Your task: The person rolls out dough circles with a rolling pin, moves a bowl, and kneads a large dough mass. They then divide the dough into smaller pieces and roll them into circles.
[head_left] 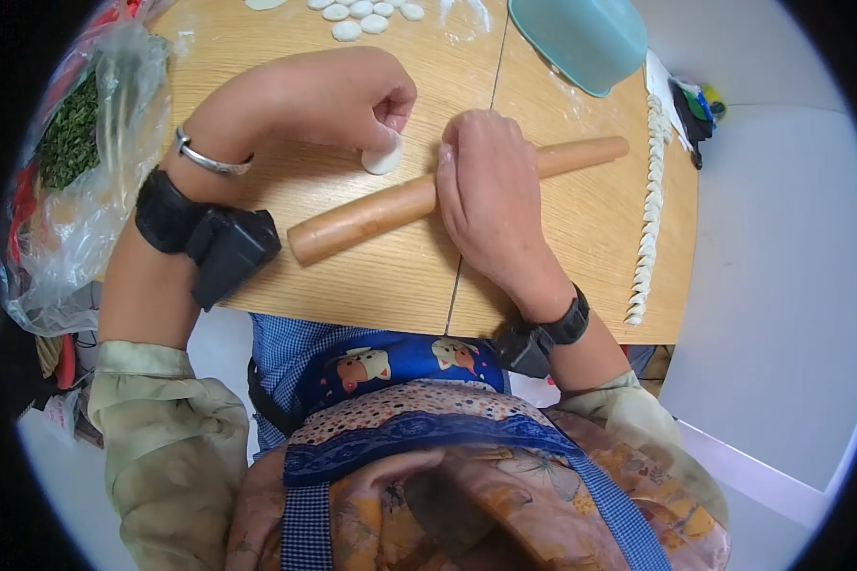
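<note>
Well, left hand [379,100] pinches dough disc [382,162]; right hand [490,186] curls over rolling pin [367,219].

Right hand [490,181] covers middle stretch of rolling pin [362,221]. Left hand [376,105] hides upper part of small dough round [382,160]; some fingertips curled out of sight. Teal basin [586,38] cut off by top edge, as is far side of bench [533,247]. Pale flat piece [265,4] cut too. Greens [69,133] partly veiled by clear plastic bag [129,105]. Dark item [692,114] near bench's right edge too small to identify.
</note>
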A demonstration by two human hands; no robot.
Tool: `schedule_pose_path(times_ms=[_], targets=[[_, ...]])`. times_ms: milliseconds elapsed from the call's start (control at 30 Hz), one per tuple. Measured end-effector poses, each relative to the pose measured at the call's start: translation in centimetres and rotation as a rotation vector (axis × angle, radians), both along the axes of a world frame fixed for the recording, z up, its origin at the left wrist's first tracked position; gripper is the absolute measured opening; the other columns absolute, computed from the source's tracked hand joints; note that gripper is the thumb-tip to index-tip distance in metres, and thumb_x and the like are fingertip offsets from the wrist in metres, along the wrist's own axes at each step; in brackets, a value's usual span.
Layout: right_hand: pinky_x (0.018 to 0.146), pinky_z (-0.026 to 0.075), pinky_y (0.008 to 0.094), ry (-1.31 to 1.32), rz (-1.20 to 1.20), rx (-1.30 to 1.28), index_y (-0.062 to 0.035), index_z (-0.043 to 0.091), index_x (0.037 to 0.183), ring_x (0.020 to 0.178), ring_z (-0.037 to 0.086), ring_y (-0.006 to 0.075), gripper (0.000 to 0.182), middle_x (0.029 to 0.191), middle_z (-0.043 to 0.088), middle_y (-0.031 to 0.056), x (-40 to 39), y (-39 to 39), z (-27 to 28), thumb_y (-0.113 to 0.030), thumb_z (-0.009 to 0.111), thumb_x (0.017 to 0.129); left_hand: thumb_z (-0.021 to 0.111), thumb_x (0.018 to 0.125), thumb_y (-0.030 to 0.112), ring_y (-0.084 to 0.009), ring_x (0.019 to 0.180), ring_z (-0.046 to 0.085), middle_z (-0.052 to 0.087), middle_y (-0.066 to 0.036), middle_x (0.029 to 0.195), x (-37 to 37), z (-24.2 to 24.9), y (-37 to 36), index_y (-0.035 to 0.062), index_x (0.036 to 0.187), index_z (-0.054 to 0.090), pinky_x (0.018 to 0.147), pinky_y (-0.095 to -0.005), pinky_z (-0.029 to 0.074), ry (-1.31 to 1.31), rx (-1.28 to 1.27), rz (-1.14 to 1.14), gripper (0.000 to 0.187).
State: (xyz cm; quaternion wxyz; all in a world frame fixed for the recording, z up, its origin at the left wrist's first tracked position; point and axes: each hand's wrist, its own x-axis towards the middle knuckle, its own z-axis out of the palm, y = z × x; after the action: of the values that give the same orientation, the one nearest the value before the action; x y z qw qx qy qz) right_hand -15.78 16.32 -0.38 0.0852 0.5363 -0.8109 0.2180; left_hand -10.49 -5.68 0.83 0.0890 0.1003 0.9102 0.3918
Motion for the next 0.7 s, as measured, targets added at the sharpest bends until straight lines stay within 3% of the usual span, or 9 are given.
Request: schedule_pose_path(times_ms=[33, 100, 233, 433, 700], targets=[[0.073, 0.039, 0.0483, -0.017, 0.006, 0.016, -0.0038, 0.051, 0.095, 0.085, 0.052, 0.0357, 0.013, 0.088, 0.053, 0.0161, 0.1, 0.4, 0.1, -0.010, 0.059, 0.087, 0.069, 0.081, 0.008, -0.0149, 0.059, 0.060, 0.063, -0.006, 0.068, 0.2, 0.3, 0.0, -0.0024, 0.082, 0.063, 0.057, -0.0302, 0.049, -0.001, -0.001, -0.002, 0.012], [0.073, 0.039, 0.0481, -0.008, 0.019, 0.008, -0.0031, 0.051, 0.095, 0.085, 0.052, 0.0359, 0.013, 0.087, 0.053, 0.0164, -0.1, 0.6, 0.0, -0.010, 0.059, 0.087, 0.065, 0.083, 0.009, -0.0134, 0.055, 0.062, 0.063, -0.006, 0.066, 0.6, 1.0, -0.2, -0.0008, 0.083, 0.063, 0.051, -0.0277, 0.049, -0.308, 0.185, 0.128, 0.010], [0.073, 0.044, 0.0481, 0.011, 0.031, 0.040, -0.0003, 0.052, 0.094, 0.084, 0.054, 0.0369, 0.014, 0.087, 0.055, 0.0175, -1.2, -1.0, -0.1, -0.009, 0.060, 0.086, 0.063, 0.089, 0.013, -0.0120, 0.052, 0.063, 0.062, -0.005, 0.065, 0.6, 1.0, -0.4, 0.0008, 0.084, 0.063, 0.047, -0.0260, 0.049, -0.340, 0.213, 0.109, 0.013], [0.076, 0.050, 0.0516, -0.023, -0.038, 0.094, 0.0021, 0.054, 0.093, 0.088, 0.061, 0.0419, 0.013, 0.091, 0.063, 0.0229, -3.5, -5.5, -0.4, -0.006, 0.060, 0.084, 0.061, 0.098, 0.018, -0.0100, 0.052, 0.059, 0.063, -0.004, 0.068, 0.1, 0.9, -0.8, -0.0008, 0.083, 0.064, 0.052, -0.0261, 0.050, -0.279, 0.110, 0.076, 0.024], [0.076, 0.049, 0.0529, -0.048, -0.073, 0.047, 0.0015, 0.055, 0.093, 0.088, 0.062, 0.0437, 0.012, 0.092, 0.064, 0.0240, -3.7, -6.2, 0.0, -0.006, 0.059, 0.086, 0.068, 0.088, 0.016, -0.0115, 0.066, 0.058, 0.062, -0.005, 0.070, 0.2, -0.3, -0.9, -0.0037, 0.085, 0.066, 0.062, -0.0285, 0.049, 0.049, 0.107, -0.042, 0.020]])
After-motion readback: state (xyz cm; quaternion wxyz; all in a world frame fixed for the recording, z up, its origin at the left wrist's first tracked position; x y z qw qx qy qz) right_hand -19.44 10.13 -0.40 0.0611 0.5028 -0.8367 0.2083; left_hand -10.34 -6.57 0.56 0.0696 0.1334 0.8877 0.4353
